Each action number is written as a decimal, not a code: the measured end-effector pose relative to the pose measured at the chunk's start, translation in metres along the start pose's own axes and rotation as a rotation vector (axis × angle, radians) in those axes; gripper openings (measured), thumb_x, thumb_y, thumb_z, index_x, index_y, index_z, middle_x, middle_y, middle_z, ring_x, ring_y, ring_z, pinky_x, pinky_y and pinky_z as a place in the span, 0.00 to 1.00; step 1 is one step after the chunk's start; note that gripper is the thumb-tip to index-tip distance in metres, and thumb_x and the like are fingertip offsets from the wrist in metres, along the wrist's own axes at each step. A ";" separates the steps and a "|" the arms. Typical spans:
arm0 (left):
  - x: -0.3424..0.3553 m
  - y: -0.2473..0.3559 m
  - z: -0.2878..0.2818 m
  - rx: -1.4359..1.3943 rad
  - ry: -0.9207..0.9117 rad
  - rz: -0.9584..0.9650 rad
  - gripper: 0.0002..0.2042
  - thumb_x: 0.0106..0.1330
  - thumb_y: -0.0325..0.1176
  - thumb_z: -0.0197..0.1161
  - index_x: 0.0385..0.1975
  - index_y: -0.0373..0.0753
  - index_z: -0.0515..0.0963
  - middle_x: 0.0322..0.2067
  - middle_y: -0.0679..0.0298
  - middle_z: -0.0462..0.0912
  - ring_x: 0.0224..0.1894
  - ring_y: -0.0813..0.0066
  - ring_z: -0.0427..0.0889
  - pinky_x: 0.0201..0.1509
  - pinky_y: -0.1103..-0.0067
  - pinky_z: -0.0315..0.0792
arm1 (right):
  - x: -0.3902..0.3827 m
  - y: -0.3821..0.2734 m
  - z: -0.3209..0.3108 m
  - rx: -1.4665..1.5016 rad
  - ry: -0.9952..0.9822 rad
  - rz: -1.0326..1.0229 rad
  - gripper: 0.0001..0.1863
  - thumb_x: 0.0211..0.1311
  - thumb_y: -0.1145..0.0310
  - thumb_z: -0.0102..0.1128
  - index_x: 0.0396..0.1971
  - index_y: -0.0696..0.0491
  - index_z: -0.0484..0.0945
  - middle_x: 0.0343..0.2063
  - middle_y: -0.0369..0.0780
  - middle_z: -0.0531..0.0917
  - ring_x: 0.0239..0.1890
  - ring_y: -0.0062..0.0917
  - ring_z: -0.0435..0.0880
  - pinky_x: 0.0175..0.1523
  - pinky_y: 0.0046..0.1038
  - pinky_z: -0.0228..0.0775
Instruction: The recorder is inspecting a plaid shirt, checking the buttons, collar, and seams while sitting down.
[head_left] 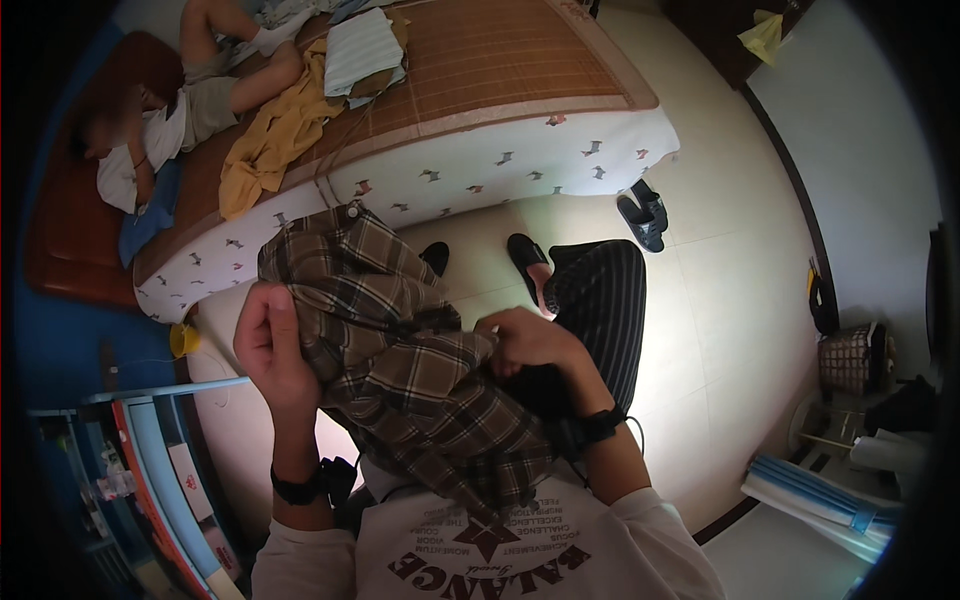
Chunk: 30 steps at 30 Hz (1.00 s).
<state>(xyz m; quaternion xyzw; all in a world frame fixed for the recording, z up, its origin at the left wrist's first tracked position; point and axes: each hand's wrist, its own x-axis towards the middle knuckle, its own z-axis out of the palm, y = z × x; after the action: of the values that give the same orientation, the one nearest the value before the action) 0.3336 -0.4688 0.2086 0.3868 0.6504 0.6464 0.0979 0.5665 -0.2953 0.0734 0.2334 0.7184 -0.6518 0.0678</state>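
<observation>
The brown plaid cloth garment [400, 375] lies between my hands, its long axis slanting from far left to near right across my lap. My left hand [275, 345] is at its left edge, thumb folded over curled fingers, closed on the fabric. My right hand [535, 342] sits at the opposite edge, about level with the left; its fingers are bent in against the cloth and look pinched on a fold, though I cannot make out the fingertips. The left is nearer the far end, where a bunched corner reaches toward the bed's white, dog-patterned side cover [480, 180]; whether they touch I cannot tell. On the near left, the pale-blue shelf of upright books [150, 450] limits sideways room. The wider space is rightward, over the pale tiled floor [700, 330] beyond my dark striped trouser leg [605, 310].
</observation>
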 end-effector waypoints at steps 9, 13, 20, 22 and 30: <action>0.011 -0.006 -0.033 0.833 -0.875 -0.032 0.05 0.65 0.31 0.64 0.37 0.39 0.80 0.26 0.50 0.81 0.32 0.45 0.81 0.36 0.60 0.73 | -0.050 -0.045 -0.046 0.826 0.816 -0.741 0.27 0.54 0.86 0.49 0.56 0.57 0.75 0.47 0.36 0.80 0.48 0.19 0.79 0.55 0.19 0.70; 0.004 -0.001 -0.005 0.933 -1.285 -0.369 0.11 0.61 0.32 0.66 0.42 0.39 0.80 0.34 0.53 0.85 0.39 0.50 0.85 0.46 0.63 0.78 | -0.050 -0.080 -0.026 1.006 0.773 -0.707 0.22 0.61 0.80 0.58 0.57 0.56 0.74 0.50 0.37 0.81 0.51 0.19 0.78 0.58 0.23 0.70; -0.020 0.006 0.025 -0.458 -0.745 -0.457 0.36 0.70 0.30 0.64 0.74 0.36 0.52 0.69 0.51 0.64 0.70 0.62 0.65 0.74 0.68 0.58 | -0.034 -0.092 0.029 -0.254 0.654 -0.705 0.21 0.52 0.77 0.68 0.50 0.53 0.80 0.47 0.46 0.82 0.44 0.42 0.84 0.51 0.35 0.76; -0.041 -0.007 0.028 -0.431 -0.689 -0.391 0.37 0.69 0.28 0.64 0.74 0.34 0.51 0.70 0.51 0.62 0.72 0.63 0.62 0.75 0.68 0.55 | -0.034 -0.093 0.036 -0.351 0.581 -0.664 0.21 0.52 0.75 0.68 0.49 0.53 0.80 0.46 0.47 0.81 0.40 0.45 0.84 0.47 0.36 0.78; -0.079 -0.037 0.046 -0.236 -0.524 -0.678 0.23 0.72 0.34 0.62 0.63 0.30 0.70 0.53 0.58 0.82 0.57 0.73 0.77 0.63 0.76 0.69 | -0.051 -0.090 0.035 -0.258 0.556 -0.496 0.15 0.59 0.73 0.68 0.46 0.53 0.79 0.43 0.42 0.80 0.37 0.35 0.84 0.38 0.30 0.79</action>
<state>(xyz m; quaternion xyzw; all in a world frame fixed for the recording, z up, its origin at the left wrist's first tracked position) 0.4024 -0.4784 0.1385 0.2888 0.6154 0.5276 0.5094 0.5657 -0.3456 0.1704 0.2099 0.8199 -0.4647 -0.2603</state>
